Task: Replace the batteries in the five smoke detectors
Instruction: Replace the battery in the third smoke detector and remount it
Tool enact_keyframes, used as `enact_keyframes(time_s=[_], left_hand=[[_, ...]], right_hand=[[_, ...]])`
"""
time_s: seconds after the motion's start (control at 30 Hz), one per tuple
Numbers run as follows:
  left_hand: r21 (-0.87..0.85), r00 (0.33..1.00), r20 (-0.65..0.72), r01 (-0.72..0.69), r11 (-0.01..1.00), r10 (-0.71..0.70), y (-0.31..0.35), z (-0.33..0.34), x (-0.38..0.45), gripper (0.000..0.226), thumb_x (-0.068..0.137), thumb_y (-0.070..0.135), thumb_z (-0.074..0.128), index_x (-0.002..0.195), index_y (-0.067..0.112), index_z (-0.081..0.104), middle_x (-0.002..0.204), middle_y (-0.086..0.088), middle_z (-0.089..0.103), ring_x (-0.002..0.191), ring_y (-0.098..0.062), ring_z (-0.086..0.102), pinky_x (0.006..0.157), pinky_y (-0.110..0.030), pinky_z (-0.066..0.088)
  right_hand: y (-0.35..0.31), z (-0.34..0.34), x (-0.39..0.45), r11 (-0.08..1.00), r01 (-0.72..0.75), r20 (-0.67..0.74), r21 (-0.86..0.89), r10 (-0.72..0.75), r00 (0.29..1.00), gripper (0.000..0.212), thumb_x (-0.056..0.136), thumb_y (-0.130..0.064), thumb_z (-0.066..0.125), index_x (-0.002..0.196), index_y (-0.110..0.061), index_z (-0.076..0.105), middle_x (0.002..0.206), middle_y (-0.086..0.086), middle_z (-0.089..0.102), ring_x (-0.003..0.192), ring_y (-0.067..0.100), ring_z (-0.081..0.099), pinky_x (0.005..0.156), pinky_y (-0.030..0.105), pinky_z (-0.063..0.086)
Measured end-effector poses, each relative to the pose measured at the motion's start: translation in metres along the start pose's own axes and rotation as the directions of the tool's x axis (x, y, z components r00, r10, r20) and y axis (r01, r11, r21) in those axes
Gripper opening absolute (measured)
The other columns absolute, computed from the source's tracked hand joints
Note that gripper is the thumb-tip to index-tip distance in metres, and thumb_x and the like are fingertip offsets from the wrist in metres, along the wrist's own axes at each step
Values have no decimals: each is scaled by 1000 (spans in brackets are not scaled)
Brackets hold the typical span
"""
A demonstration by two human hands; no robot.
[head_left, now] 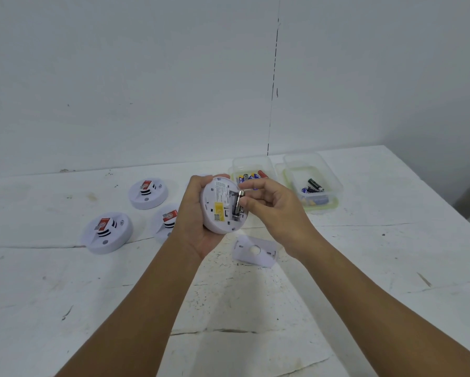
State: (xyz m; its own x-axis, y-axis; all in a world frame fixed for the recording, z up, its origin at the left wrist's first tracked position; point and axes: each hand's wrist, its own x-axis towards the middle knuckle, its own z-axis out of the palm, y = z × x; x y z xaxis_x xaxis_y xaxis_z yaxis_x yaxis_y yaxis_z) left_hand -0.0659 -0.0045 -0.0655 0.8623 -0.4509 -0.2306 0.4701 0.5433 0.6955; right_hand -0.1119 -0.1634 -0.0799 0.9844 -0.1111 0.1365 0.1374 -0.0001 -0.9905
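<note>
My left hand (pixel 194 224) holds a round white smoke detector (pixel 219 210) above the table, its back turned towards me and the battery bay uncovered. My right hand (pixel 271 210) pinches a dark battery (pixel 238 204) that stands tilted in the bay, its upper end raised. The detector's white back cover (pixel 255 251) lies flat on the table just below my hands. Three more detectors lie face up to the left: one at the far left (pixel 107 232), one behind it (pixel 147 193), and one (pixel 165 223) partly hidden by my left wrist.
Two clear plastic tubs stand behind my hands: the left tub (pixel 252 163) holds several colourful batteries, the right tub (pixel 314 186) holds a few dark ones. The white table (pixel 255 308) is worn and cracked. A white wall rises behind; the table's right edge runs diagonally.
</note>
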Motion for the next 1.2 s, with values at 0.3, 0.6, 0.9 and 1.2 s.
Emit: enact_keyframes(time_s=[0.3,0.6,0.9,1.2], left_hand=[[18,999,39,7,1000,-8,0,1,4,27,80,36,61,94,15,70,93,-10,65,86,-26,60,83,-40,49],[37,999,48,-9,999,8,1,2,5,25,75,34,63,88,14,71,85,-8,66,76,-24,61,81,-38,49],[54,999,41,-33,998,30,5,4,4,27,73,33,62,90,14,68,83,-8,65,71,-23,62,76,-36,49],[82,999,39,-18,996,15,5,5,1,23,94,32,51,91,16,67,85,-8,66,75,-23,62,77,-35,50]], right_hand=[[-1,5,4,997,-3,-57,-76,-2,998,22,86,-22,85,106,-24,78,95,-2,76,86,22,74,85,31,62],[4,4,6,1000,5,-39,-15,-6,999,22,91,-8,78,110,-17,75,96,7,78,90,14,73,81,21,57],[3,4,6,1000,-6,-27,-5,5,1000,25,93,-6,75,116,-17,75,93,-3,79,92,10,74,83,19,56],[4,9,6,1000,0,-104,-28,-3,995,22,86,-16,84,107,-22,80,97,1,78,91,13,75,85,24,59]])
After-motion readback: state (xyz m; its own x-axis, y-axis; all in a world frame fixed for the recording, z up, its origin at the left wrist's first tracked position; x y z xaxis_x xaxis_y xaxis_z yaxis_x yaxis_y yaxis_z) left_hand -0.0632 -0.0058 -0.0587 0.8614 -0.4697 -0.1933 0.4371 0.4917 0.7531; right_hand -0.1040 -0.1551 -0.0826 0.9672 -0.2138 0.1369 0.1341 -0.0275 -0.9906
